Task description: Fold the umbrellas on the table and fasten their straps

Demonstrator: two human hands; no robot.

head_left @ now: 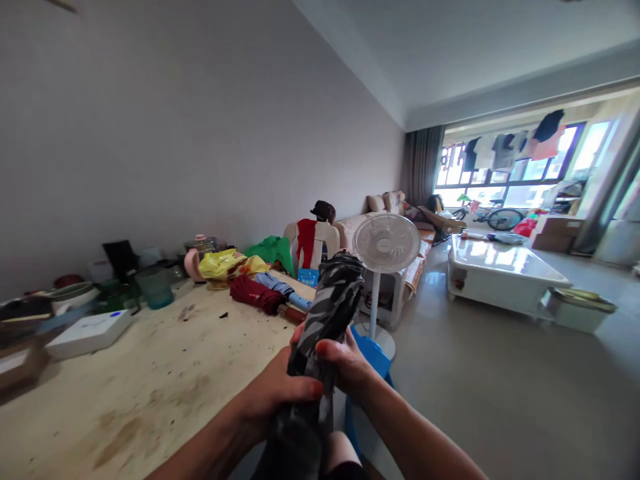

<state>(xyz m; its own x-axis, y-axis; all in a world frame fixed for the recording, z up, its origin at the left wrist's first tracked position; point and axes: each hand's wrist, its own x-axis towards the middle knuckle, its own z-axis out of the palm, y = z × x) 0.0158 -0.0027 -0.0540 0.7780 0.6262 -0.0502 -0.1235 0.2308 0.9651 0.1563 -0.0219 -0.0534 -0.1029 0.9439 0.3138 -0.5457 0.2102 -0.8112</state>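
A folded umbrella (330,300) with a black, grey and white camouflage pattern stands tilted in front of me, its top end leaning away to the right. My left hand (285,387) is wrapped round its lower left side, thumb across the front. Higher up, on the right side, my right hand (345,357) grips the same umbrella with its thumb on the fabric. Just beyond, on the table (240,347), lie a dark red folded umbrella (255,295) and a light blue one (287,290).
Yellow bag (220,265), green bag (273,252), teal cup (155,288) and white box (90,333) are on the table. A white fan (386,243) and blue plastic stool or chair (373,353) stand right of it. Farther right is a white low table (500,267).
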